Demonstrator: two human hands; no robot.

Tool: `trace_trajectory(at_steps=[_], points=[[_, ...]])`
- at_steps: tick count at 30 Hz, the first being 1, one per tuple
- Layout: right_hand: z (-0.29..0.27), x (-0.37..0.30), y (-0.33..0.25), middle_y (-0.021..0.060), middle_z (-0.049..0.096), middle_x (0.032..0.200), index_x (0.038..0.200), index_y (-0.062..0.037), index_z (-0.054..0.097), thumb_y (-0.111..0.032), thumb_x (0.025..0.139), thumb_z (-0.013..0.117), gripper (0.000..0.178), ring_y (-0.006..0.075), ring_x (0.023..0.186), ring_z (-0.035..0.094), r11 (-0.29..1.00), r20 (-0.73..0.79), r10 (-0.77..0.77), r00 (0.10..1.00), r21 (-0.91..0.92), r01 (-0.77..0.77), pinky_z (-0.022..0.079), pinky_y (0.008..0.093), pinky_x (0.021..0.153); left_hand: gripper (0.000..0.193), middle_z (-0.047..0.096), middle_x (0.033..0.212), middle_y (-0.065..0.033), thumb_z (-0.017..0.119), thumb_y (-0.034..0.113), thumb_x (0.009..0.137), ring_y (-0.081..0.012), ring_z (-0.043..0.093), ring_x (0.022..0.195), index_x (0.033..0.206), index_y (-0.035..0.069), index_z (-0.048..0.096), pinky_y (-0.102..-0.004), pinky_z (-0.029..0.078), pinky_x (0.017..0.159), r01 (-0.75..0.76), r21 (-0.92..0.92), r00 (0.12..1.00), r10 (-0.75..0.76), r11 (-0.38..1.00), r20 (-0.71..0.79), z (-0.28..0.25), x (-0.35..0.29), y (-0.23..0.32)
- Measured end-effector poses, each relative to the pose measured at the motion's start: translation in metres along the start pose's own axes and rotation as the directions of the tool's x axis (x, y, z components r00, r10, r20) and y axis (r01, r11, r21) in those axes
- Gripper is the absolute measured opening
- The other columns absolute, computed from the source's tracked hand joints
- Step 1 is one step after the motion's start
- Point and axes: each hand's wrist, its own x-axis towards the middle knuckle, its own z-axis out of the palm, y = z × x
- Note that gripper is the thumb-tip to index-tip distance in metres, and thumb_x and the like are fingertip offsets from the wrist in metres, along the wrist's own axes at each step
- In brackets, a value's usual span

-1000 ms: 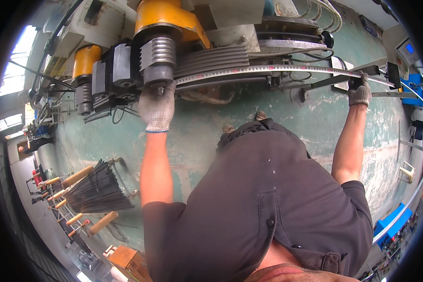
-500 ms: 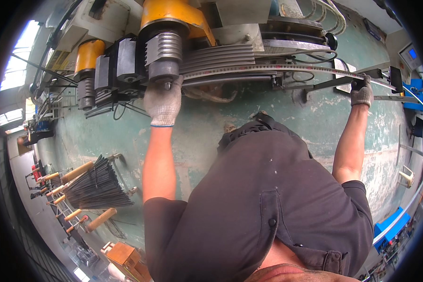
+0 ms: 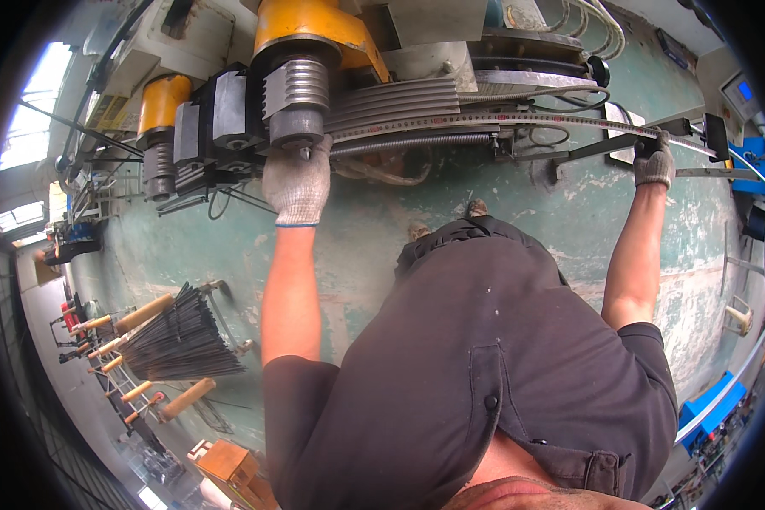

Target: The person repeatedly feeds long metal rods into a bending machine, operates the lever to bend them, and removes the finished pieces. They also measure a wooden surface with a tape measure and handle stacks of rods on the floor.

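A pale steel tape measure (image 3: 484,119) runs stretched along the front of a machine, between my two gloved hands. At its left end my left hand (image 3: 300,185), in a white knit glove, is closed on the tape, right below a ribbed steel roller die (image 3: 297,106); the fingertips are partly hidden there. Far to the right, my right hand (image 3: 654,163) wears a glove with a dark palm side and is closed around the tape near a black upright plate (image 3: 716,140). The tape's case cannot be made out in the fingers.
An orange machine head (image 3: 293,30) rises above the die, with a second orange unit (image 3: 163,104) to its left. Grey blocks (image 3: 229,106) sit between them. A rack with a bundle of thin black rods (image 3: 178,340) stands lower left, beside a wooden box (image 3: 225,463).
Both hands keep their places on the tape. The view has shifted slightly, and more of my shoes shows past my clothing.
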Motion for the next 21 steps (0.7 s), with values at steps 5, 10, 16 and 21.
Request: trace_trajectory(at_steps=[5,10,16,21], points=[[-0.008,0.010,0.000,0.0044,0.083,0.108,0.123,-0.0108,0.079,-0.039,0.117,0.064,0.032,0.0228,0.096,0.074,1.000,0.010,0.002,1.000,-0.018,-0.002,0.053,0.0380,0.078,0.071,0.081,0.119,-0.0226,0.086,0.061,0.085,-0.0435,0.078,0.112,0.120,0.000,0.076,-0.0512,0.062,0.098,0.067,-0.047,0.997,-0.066,0.997,0.027,-0.001,0.002,0.004],[0.005,-0.002,0.003,0.0043,0.081,0.101,0.119,-0.0081,0.078,-0.037,0.115,0.068,0.031,0.0219,0.087,0.072,1.000,-0.001,0.012,1.000,-0.013,-0.012,0.053,0.0345,0.073,0.074,0.082,0.120,-0.0231,0.087,0.062,0.085,-0.0430,0.078,0.114,0.123,0.000,0.075,-0.0506,0.062,0.100,0.090,-0.037,0.995,-0.089,0.995,0.034,-0.004,0.001,0.003],[0.004,-0.006,0.003,0.0070,0.079,0.098,0.118,-0.0084,0.075,-0.033,0.116,0.067,0.026,0.0246,0.083,0.073,1.000,0.045,-0.017,0.999,0.026,0.016,0.054,0.0369,0.068,0.077,0.081,0.122,-0.0233,0.086,0.065,0.085,-0.0423,0.078,0.115,0.125,0.001,0.075,-0.0503,0.062,0.100,0.017,0.030,0.999,-0.018,0.999,0.034,0.010,0.006,-0.009],[0.033,-0.039,0.021,0.0099,0.080,0.102,0.122,-0.0066,0.075,-0.032,0.118,0.061,0.030,0.0252,0.083,0.074,0.998,0.085,0.022,0.996,-0.063,-0.017,0.054,0.0366,0.067,0.072,0.081,0.123,-0.0210,0.085,0.065,0.087,-0.0407,0.078,0.116,0.120,0.002,0.079,-0.0497,0.062,0.100,0.043,0.016,0.999,-0.043,0.999,0.012,0.005,0.002,-0.005]])
